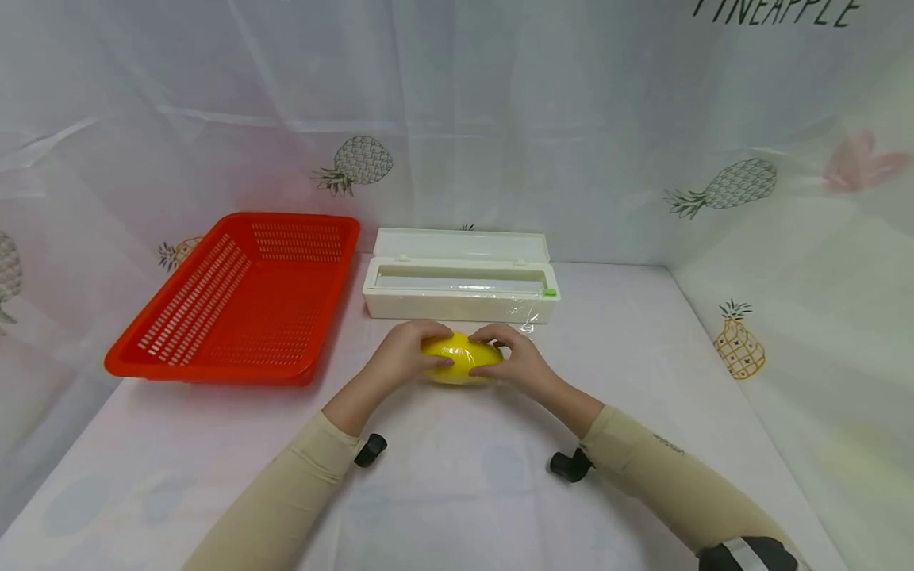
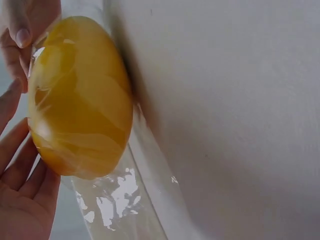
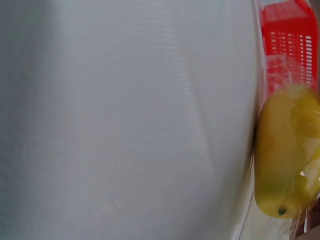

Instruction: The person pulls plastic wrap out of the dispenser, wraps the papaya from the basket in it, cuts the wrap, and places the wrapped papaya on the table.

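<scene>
A yellow mango [image 1: 457,354] with shiny clear film over it lies on the table in front of a white box. My left hand [image 1: 408,354] holds its left end, thumb on the near side and fingers across the top. On the other end, my right hand [image 1: 512,358] grips with thumb and fingers in the same way. Close up in the left wrist view, wrinkled film covers the mango [image 2: 82,100], and the left fingers [image 2: 17,152] press against its side. In the right wrist view the mango [image 3: 280,160] shows a small dark stem spot; the right hand is mostly cut off.
Behind the hands stands the white cling film box [image 1: 457,305], its lid raised, with a green slider at its right and clear film at its front. A red plastic basket [image 1: 307,361] sits to the left. Pineapple-printed cloth hangs behind the table.
</scene>
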### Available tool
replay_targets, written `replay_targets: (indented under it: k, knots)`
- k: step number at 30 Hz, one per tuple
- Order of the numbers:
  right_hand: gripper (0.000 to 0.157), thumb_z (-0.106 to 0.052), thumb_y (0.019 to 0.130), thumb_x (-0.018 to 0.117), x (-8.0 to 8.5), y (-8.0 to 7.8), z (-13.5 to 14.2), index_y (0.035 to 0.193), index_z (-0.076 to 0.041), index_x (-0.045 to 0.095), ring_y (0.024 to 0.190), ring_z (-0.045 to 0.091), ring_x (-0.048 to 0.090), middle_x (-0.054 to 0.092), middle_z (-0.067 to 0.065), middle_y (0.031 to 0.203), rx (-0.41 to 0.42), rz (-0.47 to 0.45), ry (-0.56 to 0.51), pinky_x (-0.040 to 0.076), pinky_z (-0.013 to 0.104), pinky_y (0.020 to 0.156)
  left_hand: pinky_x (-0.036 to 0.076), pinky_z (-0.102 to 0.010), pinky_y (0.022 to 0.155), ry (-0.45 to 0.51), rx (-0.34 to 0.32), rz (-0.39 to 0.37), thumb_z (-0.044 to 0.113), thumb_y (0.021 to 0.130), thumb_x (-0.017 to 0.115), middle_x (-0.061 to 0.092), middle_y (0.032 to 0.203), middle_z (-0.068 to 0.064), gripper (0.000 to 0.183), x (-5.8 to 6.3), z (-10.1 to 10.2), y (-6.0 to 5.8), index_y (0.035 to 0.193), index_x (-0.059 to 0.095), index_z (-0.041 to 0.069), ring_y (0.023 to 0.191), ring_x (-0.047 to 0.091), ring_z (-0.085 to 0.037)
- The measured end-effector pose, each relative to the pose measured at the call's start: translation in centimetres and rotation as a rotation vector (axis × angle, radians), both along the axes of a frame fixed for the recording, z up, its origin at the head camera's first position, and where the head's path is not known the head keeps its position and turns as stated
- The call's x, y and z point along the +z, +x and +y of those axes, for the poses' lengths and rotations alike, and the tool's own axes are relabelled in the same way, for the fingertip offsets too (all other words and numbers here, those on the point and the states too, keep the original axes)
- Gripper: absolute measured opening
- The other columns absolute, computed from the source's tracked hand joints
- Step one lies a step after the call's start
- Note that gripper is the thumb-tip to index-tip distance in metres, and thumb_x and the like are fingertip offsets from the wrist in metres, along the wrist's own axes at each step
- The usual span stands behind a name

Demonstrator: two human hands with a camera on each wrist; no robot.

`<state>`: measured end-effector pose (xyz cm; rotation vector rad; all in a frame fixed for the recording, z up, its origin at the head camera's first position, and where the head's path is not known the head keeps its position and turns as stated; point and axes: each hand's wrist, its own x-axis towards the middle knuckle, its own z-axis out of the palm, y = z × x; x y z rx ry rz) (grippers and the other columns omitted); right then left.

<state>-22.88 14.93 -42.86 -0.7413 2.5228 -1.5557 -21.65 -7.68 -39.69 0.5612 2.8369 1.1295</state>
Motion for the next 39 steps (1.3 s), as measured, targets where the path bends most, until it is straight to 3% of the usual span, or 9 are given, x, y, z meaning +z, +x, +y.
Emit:
replay_targets:
  k: [5,13,18,24,34,39]
  knots:
    - [0.05,-0.017,0.07,0.09,0.1,-0.3,-0.6,0.114,-0.012,0.068,0.11,0.02,0.052,0.058,0.001,0.117,0.016,0.083,0.089,0.044,0.043,0.096,0.042,-0.041,0.103,-0.024,-0.001,-0.002,0.019,0.075,0.086,0.065,0.121,-0.006,0.05,-0.4,-0.2,-0.4,0.12,0.069,0.008,0.116,0.056,-0.026]
    - [0.058,-0.018,0.068,0.091,0.3,-1.1,-0.9,0.119,-0.014,0.064,0.116,0.024,0.05,0.056,0.002,0.122,0.016,0.138,0.247,0.041,0.045,0.102,0.041,-0.043,0.103,-0.07,-0.024,-0.025,0.019,0.069,0.09,0.061,0.126,-0.008,0.065,-0.7,-0.1,-1.3,0.127,0.063,0.006,0.117,0.054,-0.027]
    - [0.058,-0.019,0.067,0.091,0.6,-1.7,-0.9,0.119,-0.013,0.065,0.111,0.023,0.054,0.059,0.001,0.119,0.012,0.16,0.285,0.045,0.044,0.099,0.039,-0.043,0.104,-0.111,-0.071,0.004,0.02,0.066,0.092,0.058,0.13,-0.009,0.074,-1.4,0.0,-2.1,0.13,0.059,0.005,0.12,0.052,-0.027]
    - [0.059,-0.023,0.07,0.09,1.3,-2.5,-0.7,0.121,-0.01,0.064,0.109,0.022,0.057,0.064,0.002,0.12,0.065,0.213,0.32,0.045,0.042,0.098,0.039,-0.044,0.104,-0.117,-0.072,-0.016,0.015,0.066,0.091,0.056,0.132,-0.008,0.075,-1.7,0.0,-2.4,0.131,0.057,0.006,0.119,0.051,-0.027]
    - [0.058,-0.024,0.077,0.085,1.4,-3.1,-0.3,0.128,-0.012,0.06,0.121,0.022,0.05,0.059,0.0,0.128,0.089,0.066,0.301,0.038,0.046,0.105,0.038,-0.045,0.104,-0.14,-0.079,-0.055,0.014,0.067,0.09,0.059,0.129,-0.006,0.07,-1.1,0.0,-3.2,0.13,0.061,0.008,0.119,0.051,-0.026]
    - [0.046,-0.019,0.078,0.084,1.4,-2.1,-0.5,0.12,-0.01,0.067,0.127,0.023,0.046,0.058,0.001,0.133,-0.002,0.149,0.202,0.036,0.047,0.107,0.037,-0.046,0.105,-0.15,-0.073,-0.114,0.015,0.069,0.09,0.059,0.13,-0.006,0.071,-0.8,0.0,-3.6,0.133,0.06,0.009,0.12,0.05,-0.027]
